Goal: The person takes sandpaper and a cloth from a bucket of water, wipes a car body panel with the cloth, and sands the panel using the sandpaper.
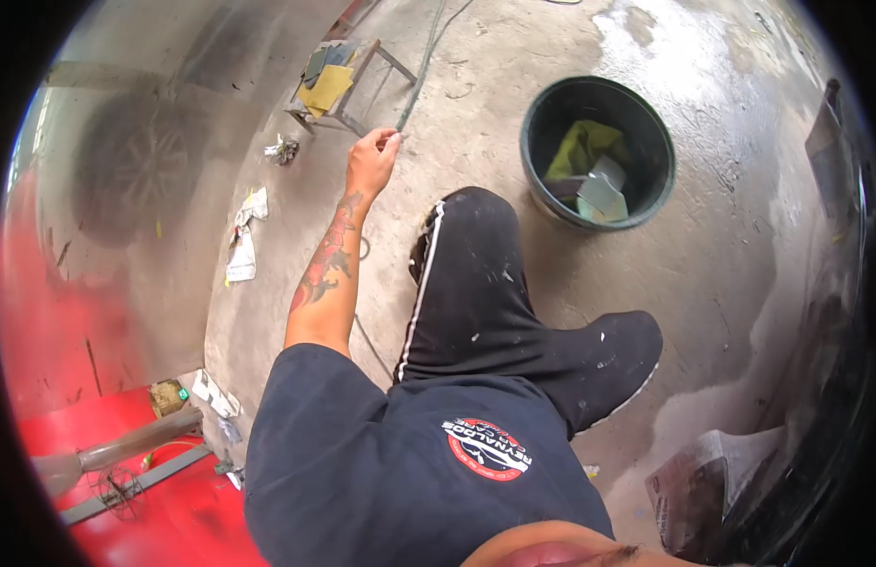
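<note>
My left hand reaches forward over the concrete floor, its fingers closed with the thumb against them. A thin grey-green hose meets the fingertips; whether it is gripped or passes behind them is unclear. Beyond the hand, to the left, stands a small stool bearing yellow sheets and dark grey pads. A dark bucket to the right holds a yellow-green cloth and a grey pad. My right hand is out of view.
Crumpled material and a white packet lie on the floor at left. A red panel and a pipe are at lower left. My bent legs are in the middle. A dark glossy surface edges the right side.
</note>
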A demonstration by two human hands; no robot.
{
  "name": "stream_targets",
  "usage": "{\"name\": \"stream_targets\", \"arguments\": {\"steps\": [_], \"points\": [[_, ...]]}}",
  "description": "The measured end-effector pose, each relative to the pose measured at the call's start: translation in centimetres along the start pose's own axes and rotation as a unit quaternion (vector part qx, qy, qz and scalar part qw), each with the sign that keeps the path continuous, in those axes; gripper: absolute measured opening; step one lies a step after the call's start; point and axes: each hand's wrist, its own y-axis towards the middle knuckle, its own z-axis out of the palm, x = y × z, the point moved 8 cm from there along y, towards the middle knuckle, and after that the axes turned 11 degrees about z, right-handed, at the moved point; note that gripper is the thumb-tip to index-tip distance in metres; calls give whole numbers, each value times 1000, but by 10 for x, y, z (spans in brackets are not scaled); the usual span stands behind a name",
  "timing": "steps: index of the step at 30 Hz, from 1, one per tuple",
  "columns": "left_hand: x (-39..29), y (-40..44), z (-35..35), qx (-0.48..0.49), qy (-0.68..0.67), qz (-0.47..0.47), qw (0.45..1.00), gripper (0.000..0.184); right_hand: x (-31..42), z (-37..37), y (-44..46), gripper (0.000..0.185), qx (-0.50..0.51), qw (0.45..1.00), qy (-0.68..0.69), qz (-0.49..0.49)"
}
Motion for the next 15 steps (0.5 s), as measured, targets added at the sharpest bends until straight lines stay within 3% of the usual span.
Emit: {"name": "stream_targets", "arguments": {"steps": [1, 2, 3, 4, 7, 11, 15], "points": [[35, 17, 1, 4, -7, -16, 1000, 35, 1, 21, -15, 37, 41, 999, 13, 20], [56, 32, -14, 3, 27, -20, 999, 35, -27, 56, -34, 27, 154, 986, -34, -60], [82, 54, -20, 1, 54, -25, 998, 36, 12, 95, -69, 27, 234, 970, 58, 6], [109, 75, -27, -1, 82, -32, 996, 37, 64, 127, -101, 30, 328, 944, 13, 20], [197, 147, -53, -30, 123, -62, 990, 37, 189, 197, -186, 33, 480, 875, 60, 2], [308, 230, -78, -28, 217, -130, 967, 43, 281, 255, -261, 37, 583, 804, 110, 35], [360, 280, -78, -1, 289, -172, 942, 51, 364, 288, -326, 42, 662, 743, 97, 30]]}}
